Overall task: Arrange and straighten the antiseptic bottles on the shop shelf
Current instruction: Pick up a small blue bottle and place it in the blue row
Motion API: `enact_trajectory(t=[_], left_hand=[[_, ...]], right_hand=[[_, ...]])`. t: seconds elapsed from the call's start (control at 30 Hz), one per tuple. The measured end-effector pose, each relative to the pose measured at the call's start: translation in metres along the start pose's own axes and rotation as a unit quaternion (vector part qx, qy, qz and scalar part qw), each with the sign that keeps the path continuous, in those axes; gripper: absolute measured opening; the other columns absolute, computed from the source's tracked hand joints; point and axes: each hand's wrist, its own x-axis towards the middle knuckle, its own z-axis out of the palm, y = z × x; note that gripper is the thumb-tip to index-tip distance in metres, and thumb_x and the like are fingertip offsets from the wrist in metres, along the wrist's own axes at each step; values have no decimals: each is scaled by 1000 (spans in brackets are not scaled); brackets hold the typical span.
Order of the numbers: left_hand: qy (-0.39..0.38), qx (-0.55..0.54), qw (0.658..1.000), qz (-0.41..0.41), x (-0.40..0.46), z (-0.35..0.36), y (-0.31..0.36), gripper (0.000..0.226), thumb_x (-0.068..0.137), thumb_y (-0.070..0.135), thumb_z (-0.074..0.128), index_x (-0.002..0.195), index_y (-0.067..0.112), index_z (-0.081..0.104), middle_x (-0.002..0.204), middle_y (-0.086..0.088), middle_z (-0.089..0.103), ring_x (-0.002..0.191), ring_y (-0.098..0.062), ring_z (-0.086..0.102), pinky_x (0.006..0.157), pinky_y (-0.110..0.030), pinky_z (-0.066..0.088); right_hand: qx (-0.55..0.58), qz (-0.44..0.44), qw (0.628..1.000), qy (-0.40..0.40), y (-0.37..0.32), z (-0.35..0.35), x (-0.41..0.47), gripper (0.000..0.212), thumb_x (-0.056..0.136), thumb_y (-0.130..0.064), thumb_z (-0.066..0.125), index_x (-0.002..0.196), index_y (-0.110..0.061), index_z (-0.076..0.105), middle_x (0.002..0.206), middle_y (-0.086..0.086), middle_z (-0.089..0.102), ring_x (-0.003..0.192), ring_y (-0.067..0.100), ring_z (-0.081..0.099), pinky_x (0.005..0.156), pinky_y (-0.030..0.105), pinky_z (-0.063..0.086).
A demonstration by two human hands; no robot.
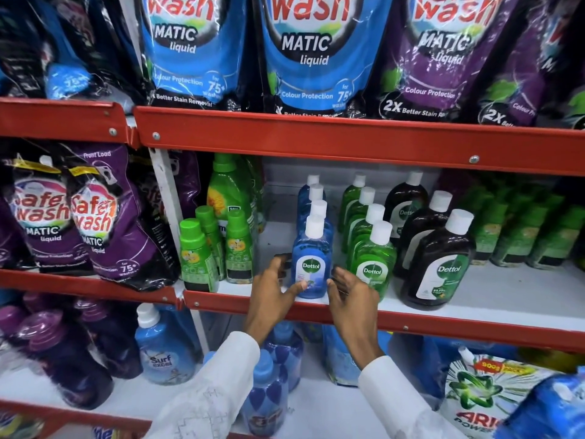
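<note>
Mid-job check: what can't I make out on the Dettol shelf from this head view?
- Rear blue bottles: labels hidden by the front blue bottle.
- Rear green bottles: labels hidden by the front green bottle.
- Left hand, right hand: contact with bottles unclear.

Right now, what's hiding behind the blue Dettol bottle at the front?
Behind the front blue Dettol bottle stand three more blue bottles in a row. Mostly their white caps show; their labels are covered, so I can't read them.
</note>
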Motion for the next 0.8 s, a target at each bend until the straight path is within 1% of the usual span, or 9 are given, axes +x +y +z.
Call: enact_trajectory(t=[0.1, 0.2, 0.27, 0.37, 0.47, 0.57, 0.67, 0.73, 0.8], left_hand=[[113, -8, 993, 33, -22, 13, 11, 42, 75, 14, 80, 111, 19, 58, 109, -1, 63, 98, -12, 61, 88, -40, 56], [150, -23, 988, 42, -27, 18, 19, 41, 76, 13, 78, 110, 19, 57, 108, 0, 60, 97, -9, 60, 89, -37, 54], [138, -23, 990, 20, -18, 23, 18, 46, 75, 15, 79, 115, 17, 56, 112, -2, 64, 101, -18, 63, 92, -42, 55], [107, -46, 993, -21, -11, 26, 17, 51, 75, 16, 80, 119, 22, 55, 111, -2, 71, 98, -18, 69, 85, -46, 60], [93, -18, 995, -13, -10, 25, 15, 61, 67, 28, 82, 123, 23, 58, 107, -3, 68, 95, -21, 68, 85, -44, 60], [65, 19, 998, -10, -7, 21, 14, 67, 67, 27, 87, 128, 21, 59, 111, -7, 61, 98, -22, 65, 89, -31, 52], [50, 19, 998, -14, -5, 16, 13, 66, 69, 27, 87, 129, 23, 57, 116, 0, 60, 100, -11, 57, 88, -23, 44], [31, 11, 999, -20, -3, 13, 11, 59, 72, 22, 85, 124, 21, 57, 120, 1, 64, 101, -13, 61, 85, -21, 47], [27, 10, 999, -22, -1, 12, 11, 50, 74, 15, 82, 117, 18, 57, 116, 1, 68, 101, -17, 65, 79, -10, 46]], right_hand=[[10, -21, 997, 71, 7, -20, -8, 21, 85, -9, 68, 104, -16, 75, 96, -1, 78, 77, 6, 72, 79, 16, 55], [20, -35, 992, 122, 12, -39, -16, 19, 80, -5, 70, 89, -20, 77, 81, -4, 76, 67, 6, 70, 71, 23, 57], [12, -32, 994, 103, 19, -46, -13, 20, 81, -5, 69, 93, -20, 77, 86, -4, 78, 70, 3, 70, 75, 16, 55], [-5, -33, 999, -3, 25, -38, -6, 29, 87, -12, 66, 115, -19, 71, 100, -1, 78, 82, 0, 71, 83, 8, 50], [-18, -36, 997, -58, 20, -18, -3, 40, 90, -18, 64, 129, -12, 61, 111, 8, 74, 96, 13, 71, 94, 27, 54], [-20, -27, 998, -55, 13, 1, 2, 43, 89, -23, 63, 129, -8, 58, 109, 14, 74, 98, 24, 71, 90, 39, 57], [4, -21, 999, -49, 7, 13, 5, 32, 90, -19, 62, 120, -10, 63, 104, 10, 76, 93, 21, 73, 85, 33, 58], [16, -26, 999, -34, 6, 15, 5, 24, 90, -11, 61, 113, -8, 67, 100, 10, 76, 87, 20, 73, 80, 20, 53], [15, -28, 999, -29, 6, 15, 5, 23, 91, -8, 58, 112, -9, 68, 98, 9, 76, 83, 20, 72, 76, 16, 50]])
